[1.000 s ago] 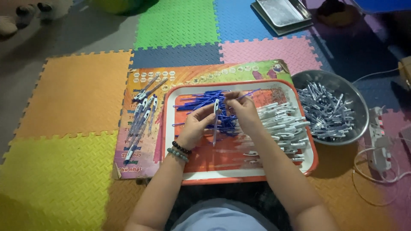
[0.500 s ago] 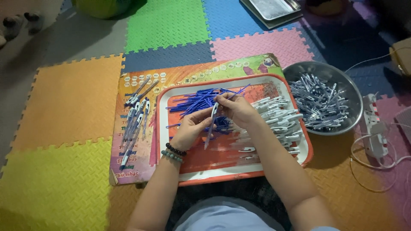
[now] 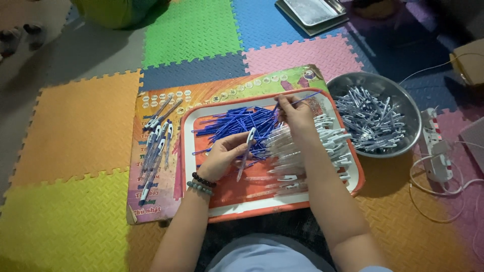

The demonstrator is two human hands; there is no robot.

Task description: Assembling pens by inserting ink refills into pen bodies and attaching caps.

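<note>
Holding a clear pen barrel upright between thumb and curled fingers, the left hand rests over the middle of the orange-rimmed tray. The right hand pinches one blue refill between thumb and forefinger, its far end pointing toward the metal bowl; the other fingers are folded in.

To do the step well, it seems best to keep the barrel steady with its open end facing the refill, line the thin tip up with the opening before pushing, and grip the refill near its end so that it does not bend.

The pile of blue refills lies at the far left of the tray; white-capped barrels are heaped on its right half. Finished pens lie on a printed cardboard sheet to the left. All rest on coloured foam floor tiles. A power strip with white cables lies right of the bowl, and a steel tray sits farther off.
</note>
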